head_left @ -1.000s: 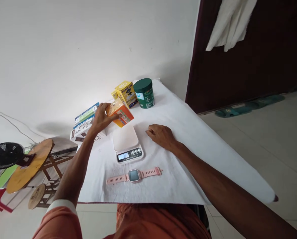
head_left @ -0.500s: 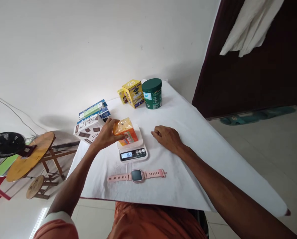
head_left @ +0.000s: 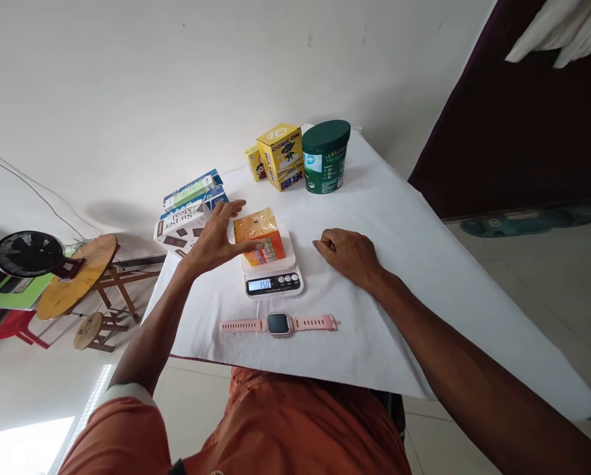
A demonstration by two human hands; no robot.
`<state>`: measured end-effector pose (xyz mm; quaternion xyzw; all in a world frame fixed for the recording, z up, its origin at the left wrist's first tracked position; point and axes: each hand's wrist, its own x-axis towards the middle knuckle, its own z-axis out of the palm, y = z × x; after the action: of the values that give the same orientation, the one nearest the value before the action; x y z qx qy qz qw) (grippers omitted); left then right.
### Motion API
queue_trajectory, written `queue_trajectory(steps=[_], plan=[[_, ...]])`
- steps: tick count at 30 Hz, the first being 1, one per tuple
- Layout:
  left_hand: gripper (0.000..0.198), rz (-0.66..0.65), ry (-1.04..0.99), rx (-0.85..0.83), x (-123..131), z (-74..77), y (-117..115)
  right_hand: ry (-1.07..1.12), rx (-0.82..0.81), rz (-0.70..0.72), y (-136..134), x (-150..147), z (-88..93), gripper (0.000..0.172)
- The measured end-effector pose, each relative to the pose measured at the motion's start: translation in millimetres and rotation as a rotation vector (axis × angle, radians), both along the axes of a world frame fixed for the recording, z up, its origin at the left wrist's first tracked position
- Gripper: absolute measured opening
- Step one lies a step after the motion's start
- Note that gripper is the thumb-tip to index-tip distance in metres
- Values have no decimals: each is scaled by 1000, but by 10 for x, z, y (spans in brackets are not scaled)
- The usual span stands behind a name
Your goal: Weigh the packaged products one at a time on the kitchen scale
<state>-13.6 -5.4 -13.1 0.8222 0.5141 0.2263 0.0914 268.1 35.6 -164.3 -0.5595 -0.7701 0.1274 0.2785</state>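
Note:
An orange, plastic-wrapped box (head_left: 260,236) sits on the white kitchen scale (head_left: 295,288), whose lit display seems to read 150. Beside the box's left side, my left hand (head_left: 215,239) is open: its fingers are spread and lifted off, while the thumb reaches across the box's front. Whether the thumb touches it I cannot tell. My right hand (head_left: 349,254) rests on the white cloth right of the scale, curled into a fist with nothing visible in it. In front of the scale lies a pink-strapped smartwatch (head_left: 278,324), stretched out flat.
Left of my left hand are a white "Super Meal" box (head_left: 177,231) and blue-and-green boxes (head_left: 191,191). At the back stand yellow boxes (head_left: 281,158) and a green lidded tub (head_left: 326,158). A fan (head_left: 28,254) and wooden stool (head_left: 90,330) are off to the left.
My left hand has loosened from the orange box, its fingers lifting away. The scale reading has dropped from about 363 to 150. My view has tilted down; my right hand stays a fist.

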Motion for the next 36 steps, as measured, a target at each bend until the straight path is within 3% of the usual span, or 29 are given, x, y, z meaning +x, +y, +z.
queue_trajectory(steps=[6, 10, 14, 17, 22, 28, 32, 36], plan=[[67, 4, 63, 11, 82, -190, 72, 17, -20, -3, -3, 10, 3, 27], [56, 81, -30, 34, 21, -230, -28, 44, -9, 4, -3, 25, -19, 28], [54, 205, -127, 74, -328, -151, -265, 60, 7, 21, 7, 32, -41, 30], [56, 332, -77, 120, -719, -110, -413, 56, 4, 24, 11, 27, -43, 29], [57, 485, 23, 104, -1260, -283, -488, 64, 3, 26, 13, 31, -52, 30], [60, 517, -46, 83, -1514, -562, -485, 96, 51, 60, -13, 35, -47, 35], [60, 470, -60, 108, -1608, -586, -454, 113, -8, 46, -52, 19, 24, 35], [59, 418, -73, 103, -1733, -586, -429, 88, -174, 85, -69, 60, 158, 33]])
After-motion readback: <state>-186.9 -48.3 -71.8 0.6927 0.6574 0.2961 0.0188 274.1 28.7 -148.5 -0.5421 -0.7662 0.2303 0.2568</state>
